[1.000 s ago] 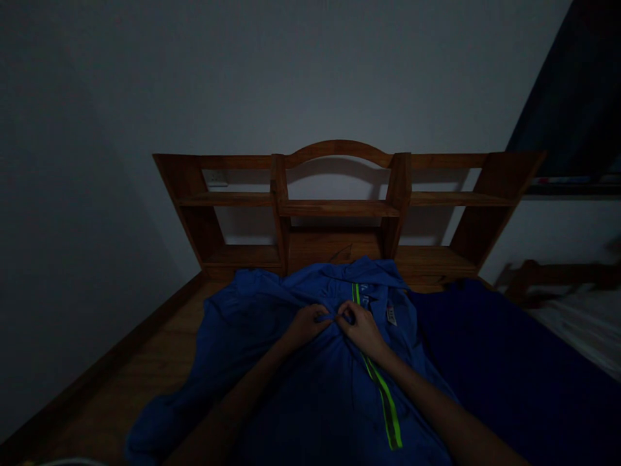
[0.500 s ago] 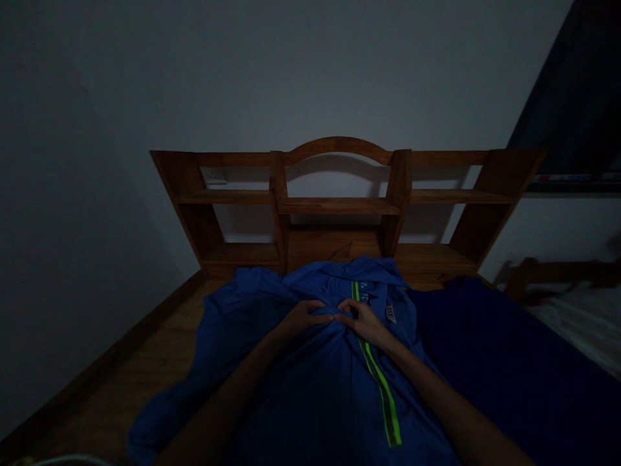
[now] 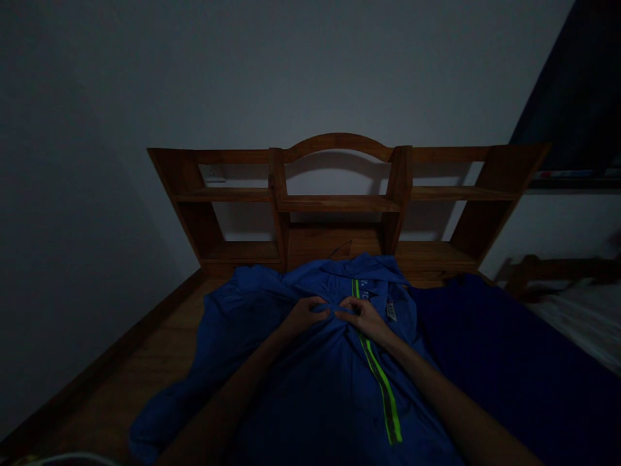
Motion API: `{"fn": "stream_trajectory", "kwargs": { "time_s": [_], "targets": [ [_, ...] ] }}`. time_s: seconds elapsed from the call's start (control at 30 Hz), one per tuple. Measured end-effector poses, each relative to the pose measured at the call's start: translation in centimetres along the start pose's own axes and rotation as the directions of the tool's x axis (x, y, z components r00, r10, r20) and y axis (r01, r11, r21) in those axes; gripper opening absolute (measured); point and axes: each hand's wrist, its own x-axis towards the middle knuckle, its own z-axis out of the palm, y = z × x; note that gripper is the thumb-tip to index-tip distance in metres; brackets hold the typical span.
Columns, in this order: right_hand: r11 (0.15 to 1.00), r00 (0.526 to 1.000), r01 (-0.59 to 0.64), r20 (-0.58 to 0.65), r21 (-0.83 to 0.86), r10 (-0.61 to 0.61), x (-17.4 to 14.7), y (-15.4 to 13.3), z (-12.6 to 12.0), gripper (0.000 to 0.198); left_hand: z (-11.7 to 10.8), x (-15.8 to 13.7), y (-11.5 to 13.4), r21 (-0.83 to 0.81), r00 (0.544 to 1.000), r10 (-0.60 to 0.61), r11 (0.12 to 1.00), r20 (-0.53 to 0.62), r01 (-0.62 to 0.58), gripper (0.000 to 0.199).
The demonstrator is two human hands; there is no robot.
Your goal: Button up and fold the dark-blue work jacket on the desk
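A blue work jacket point(image 3: 320, 382) with a yellow-green and dark stripe lies spread out in front of me. Its cloth bunches into creases at the middle, where both hands meet. My left hand point(image 3: 306, 313) pinches the fabric between thumb and fingers. Close beside it, my right hand point(image 3: 363, 318) also grips the cloth, just where the stripe passes beneath. A small pale label point(image 3: 391, 311) shows to the right of that hand. The dim light hides what exactly lies between the fingertips.
A wooden headboard with shelves point(image 3: 339, 204) stands behind the jacket against the wall point(image 3: 310, 71). Dark blue cloth point(image 3: 504, 362) covers the right side. Bare wooden boards point(image 3: 160, 343) show at left. A wall socket point(image 3: 212, 173) sits behind the left shelf.
Both hands stay at the jacket's middle, with only a slight shift of the fingers. The view has tilted very slightly.
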Motion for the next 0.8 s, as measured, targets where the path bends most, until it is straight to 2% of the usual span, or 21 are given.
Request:
{"fn": "stream_trajectory", "kwargs": {
  "time_s": [0.13, 0.37, 0.57, 0.8],
  "targets": [
    [1.000, 1.000, -0.012, -0.002, 0.023, 0.012, 0.0, 0.0, 0.0, 0.032, 0.2, -0.2, 0.5, 0.046, 0.998, 0.055, 0.997, -0.042, -0.053, 0.024],
    [0.997, 0.998, -0.069, 0.000, 0.047, 0.069, 0.0, 0.0, 0.0, 0.032, -0.1, 0.0, 0.4, -0.133, 0.998, 0.002, 0.991, 0.066, 0.007, 0.035],
    [0.999, 0.999, -0.038, -0.010, 0.025, 0.038, 0.0, 0.3, 0.1, 0.031, -0.3, 0.1, -0.1, -0.112, 0.996, -0.006, 0.994, 0.089, 0.016, 0.037],
    [0.998, 0.999, -0.049, -0.013, 0.026, 0.049, 0.0, 0.0, 0.1, 0.031, -0.8, -0.3, 1.0, -0.105, 0.989, -0.014, 0.994, 0.150, 0.030, 0.038]
  ]
}}
